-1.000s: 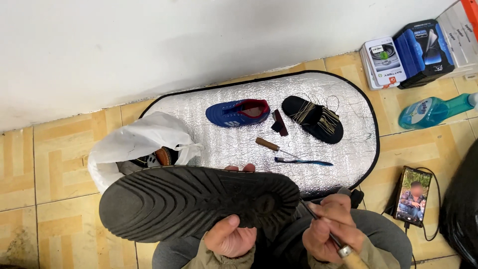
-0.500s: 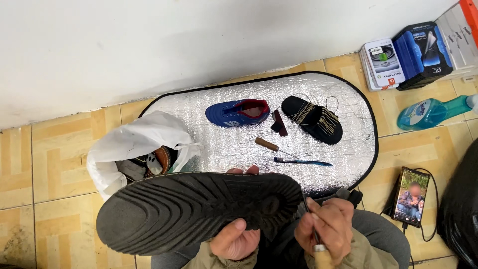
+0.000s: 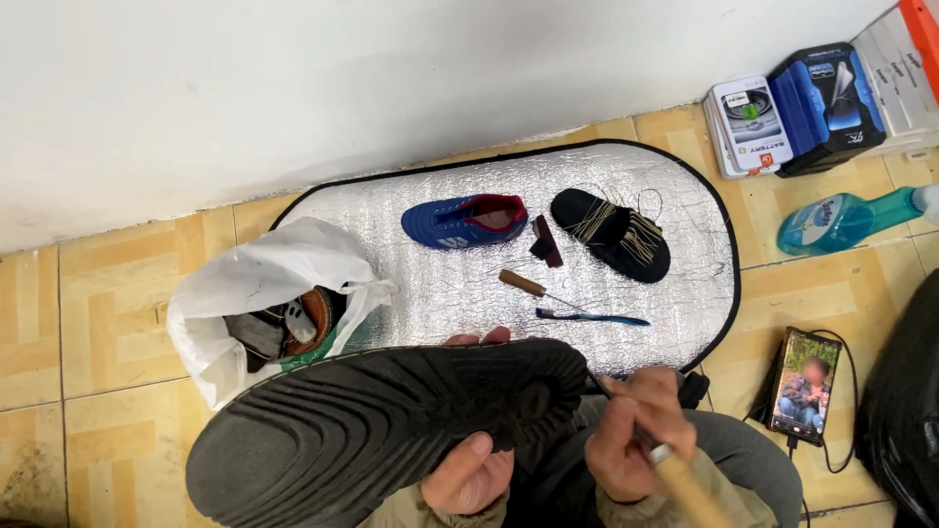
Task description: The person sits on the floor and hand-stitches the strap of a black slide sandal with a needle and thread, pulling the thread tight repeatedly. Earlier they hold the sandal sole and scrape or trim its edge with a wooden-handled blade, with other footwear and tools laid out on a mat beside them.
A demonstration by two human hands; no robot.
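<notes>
A large black shoe [image 3: 391, 430], ridged sole up, lies across the person's lap at the near edge of a silver foil mat [image 3: 685, 323]. The left hand [image 3: 469, 474] clasps its heel end from below, fingertips showing over the far rim. The right hand [image 3: 636, 435] is closed around a wooden-handled awl [image 3: 675, 479], its tip at the heel. A white plastic bag [image 3: 264, 284] sits just beyond the toe.
</notes>
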